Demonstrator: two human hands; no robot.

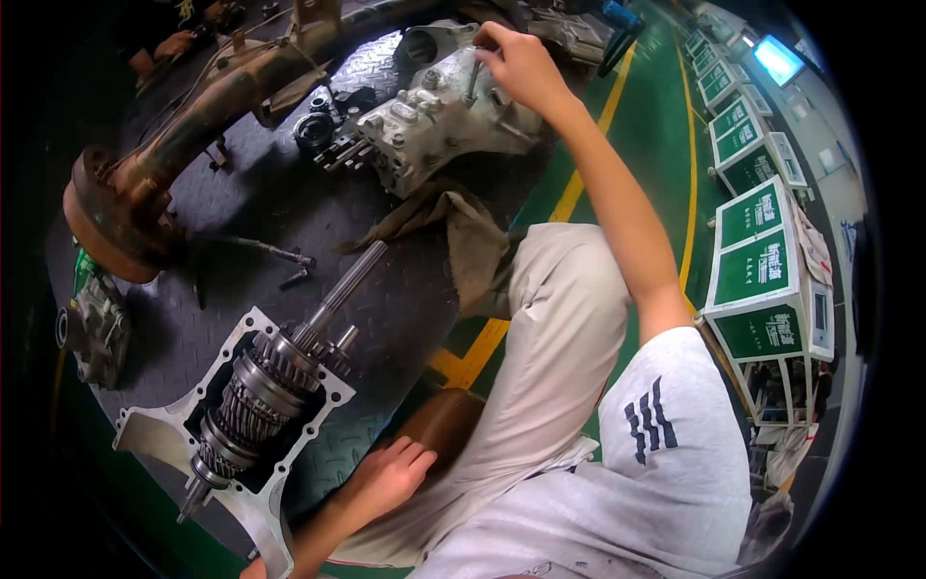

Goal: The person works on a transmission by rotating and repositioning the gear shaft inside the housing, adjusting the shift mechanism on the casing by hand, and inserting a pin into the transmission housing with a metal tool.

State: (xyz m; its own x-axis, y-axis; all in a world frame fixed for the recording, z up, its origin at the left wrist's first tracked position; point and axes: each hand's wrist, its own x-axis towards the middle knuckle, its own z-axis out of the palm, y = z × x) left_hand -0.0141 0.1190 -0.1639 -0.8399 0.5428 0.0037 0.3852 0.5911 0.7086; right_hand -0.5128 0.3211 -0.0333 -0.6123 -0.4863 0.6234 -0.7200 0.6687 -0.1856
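Note:
My right hand (521, 68) reaches over a silver gearbox housing (424, 121). Its thumb and fingers pinch the top of a thin metal rod (472, 85) that stands upright at the housing. Low in the view, my left hand (391, 475) is beside my leg, near a brown rounded surface (446, 425). Its fingers are curled, and their undersides are hidden. To the left of that hand lies an open gearbox half (333, 391), with a shaft of several gears (256, 405) in it. A long splined shaft (349, 287) sticks out from its upper end.
A rusty axle (207, 111) spans the upper left of the dark workbench (386, 338). A ratchet-like tool (260, 248) and a brown cloth (463, 227) lie on it. Another person's hand (174, 44) shows at top left. Green-and-white cabinets (757, 261) line the right.

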